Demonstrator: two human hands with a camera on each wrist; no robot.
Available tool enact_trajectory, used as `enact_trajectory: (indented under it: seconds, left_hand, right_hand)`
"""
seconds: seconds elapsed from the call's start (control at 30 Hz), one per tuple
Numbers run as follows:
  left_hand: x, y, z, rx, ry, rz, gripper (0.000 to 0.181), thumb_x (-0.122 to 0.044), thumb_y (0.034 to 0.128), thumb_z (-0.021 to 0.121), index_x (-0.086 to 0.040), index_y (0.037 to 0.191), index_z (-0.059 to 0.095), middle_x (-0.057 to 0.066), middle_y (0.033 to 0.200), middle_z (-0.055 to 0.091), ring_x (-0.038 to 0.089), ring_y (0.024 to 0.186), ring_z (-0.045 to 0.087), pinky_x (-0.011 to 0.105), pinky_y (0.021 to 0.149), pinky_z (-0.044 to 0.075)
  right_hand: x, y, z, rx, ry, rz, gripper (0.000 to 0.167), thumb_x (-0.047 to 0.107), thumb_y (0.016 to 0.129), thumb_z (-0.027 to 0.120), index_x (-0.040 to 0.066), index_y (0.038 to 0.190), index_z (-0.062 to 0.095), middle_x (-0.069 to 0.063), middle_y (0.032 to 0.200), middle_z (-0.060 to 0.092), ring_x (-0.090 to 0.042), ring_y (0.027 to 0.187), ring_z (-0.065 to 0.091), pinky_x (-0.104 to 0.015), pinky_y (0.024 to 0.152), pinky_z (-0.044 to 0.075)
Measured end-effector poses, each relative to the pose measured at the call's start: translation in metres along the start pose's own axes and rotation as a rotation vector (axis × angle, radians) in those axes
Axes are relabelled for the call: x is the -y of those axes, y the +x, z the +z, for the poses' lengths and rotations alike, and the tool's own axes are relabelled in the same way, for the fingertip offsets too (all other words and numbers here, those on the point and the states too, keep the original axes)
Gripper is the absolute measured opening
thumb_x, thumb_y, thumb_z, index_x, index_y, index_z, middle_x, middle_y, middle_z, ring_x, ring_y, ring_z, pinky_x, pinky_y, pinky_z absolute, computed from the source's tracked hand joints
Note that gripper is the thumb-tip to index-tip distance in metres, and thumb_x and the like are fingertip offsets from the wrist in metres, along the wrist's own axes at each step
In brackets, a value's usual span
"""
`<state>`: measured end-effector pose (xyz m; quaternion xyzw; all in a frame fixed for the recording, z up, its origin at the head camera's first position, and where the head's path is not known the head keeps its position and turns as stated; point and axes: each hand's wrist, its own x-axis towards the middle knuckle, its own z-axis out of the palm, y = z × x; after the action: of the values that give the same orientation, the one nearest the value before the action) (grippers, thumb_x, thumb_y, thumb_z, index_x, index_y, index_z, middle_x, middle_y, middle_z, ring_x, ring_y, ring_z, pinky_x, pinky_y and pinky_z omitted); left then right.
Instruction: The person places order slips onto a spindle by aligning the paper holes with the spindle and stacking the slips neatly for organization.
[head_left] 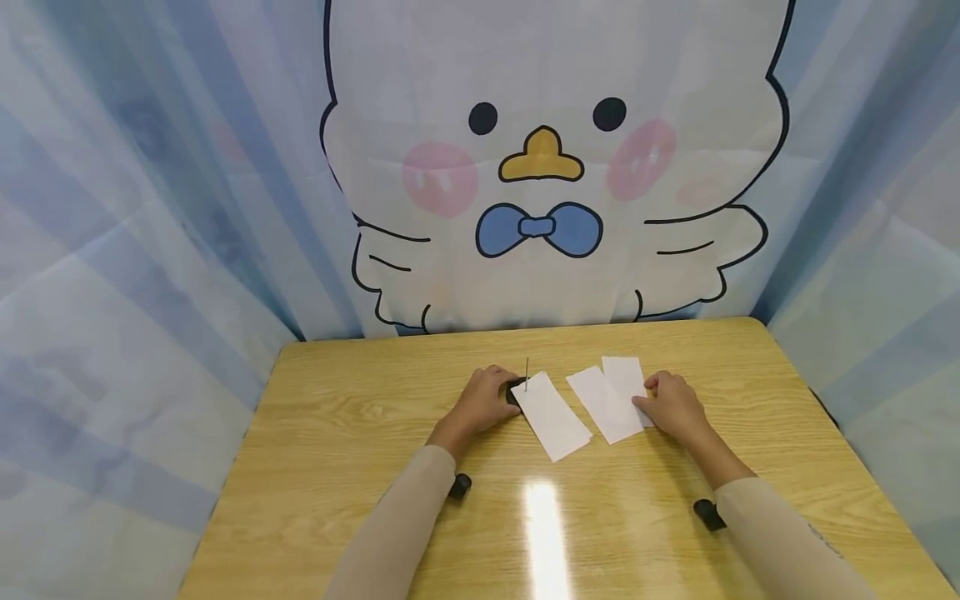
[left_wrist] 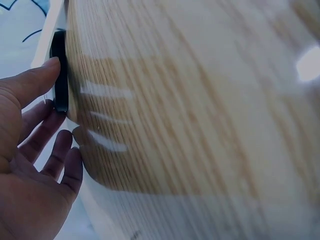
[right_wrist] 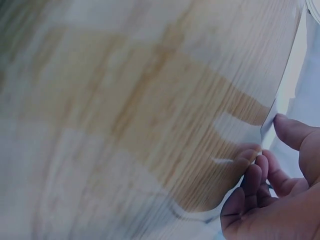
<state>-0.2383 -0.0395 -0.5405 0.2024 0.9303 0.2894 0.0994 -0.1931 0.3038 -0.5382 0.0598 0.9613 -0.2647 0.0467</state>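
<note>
Gripping the black base (head_left: 514,393) of an upright spike (head_left: 527,373), my left hand (head_left: 484,399) appears in the head view beside white paper slips (head_left: 553,417) lying at the spike on the counter (head_left: 360,483). Well apart, my right hand (head_left: 675,407) touches the rightmost slip (head_left: 623,377). Left wrist: my thumb and fingers clamp the base. Right wrist: my thumb meets the slip's edge; whether I pinch it, I cannot tell.
</note>
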Motion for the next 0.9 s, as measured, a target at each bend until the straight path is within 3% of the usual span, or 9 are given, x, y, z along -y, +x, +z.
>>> enact_trajectory:
  seconds: [0.3, 0.57, 0.77, 0.9]
  left_hand:
    - [0.0018, -0.0011, 0.0001, 0.0, -0.034, -0.015, 0.053, -0.024, 0.0913, 0.081, -0.015, 0.14, 0.064, 0.007, 0.143, 0.059, 0.029, 0.13, 0.051, 0.044, 0.11, 0.045]
    - [-0.0007, -0.0025, -0.0001, 0.003, -0.048, -0.006, 0.052, -0.023, 0.0913, 0.081, -0.014, 0.14, 0.064, 0.008, 0.144, 0.058, 0.029, 0.131, 0.05, 0.045, 0.11, 0.045]
    - [-0.0002, -0.0022, -0.0007, 0.003, -0.053, -0.005, 0.053, -0.024, 0.0919, 0.081, -0.014, 0.141, 0.064, 0.008, 0.145, 0.057, 0.029, 0.132, 0.05, 0.045, 0.11, 0.046]
    - [0.0005, -0.0018, -0.0007, 0.006, -0.041, -0.003, 0.053, -0.025, 0.0922, 0.08, -0.015, 0.141, 0.063, 0.007, 0.144, 0.058, 0.029, 0.132, 0.05, 0.045, 0.11, 0.045]
  right_hand:
    - [-0.0004, 0.0008, -0.0028, 0.002, 0.013, -0.004, 0.04, 0.02, 0.098, 0.069, -0.009, 0.122, 0.058, -0.028, 0.115, 0.061, -0.043, 0.105, 0.06, -0.055, 0.084, 0.05]
    - [-0.0028, -0.0069, -0.0076, 0.029, -0.033, 0.068, 0.047, 0.032, 0.097, 0.07, -0.007, 0.119, 0.058, -0.032, 0.119, 0.055, -0.046, 0.107, 0.057, -0.056, 0.082, 0.048]
    - [-0.0028, -0.0072, -0.0079, 0.041, -0.048, 0.068, 0.044, 0.029, 0.1, 0.065, -0.009, 0.122, 0.06, -0.033, 0.123, 0.055, -0.052, 0.114, 0.055, -0.062, 0.087, 0.047]
    - [-0.0014, -0.0061, -0.0068, 0.048, -0.068, 0.066, 0.042, 0.026, 0.102, 0.064, -0.01, 0.124, 0.059, -0.031, 0.12, 0.06, -0.047, 0.111, 0.058, -0.059, 0.086, 0.049]
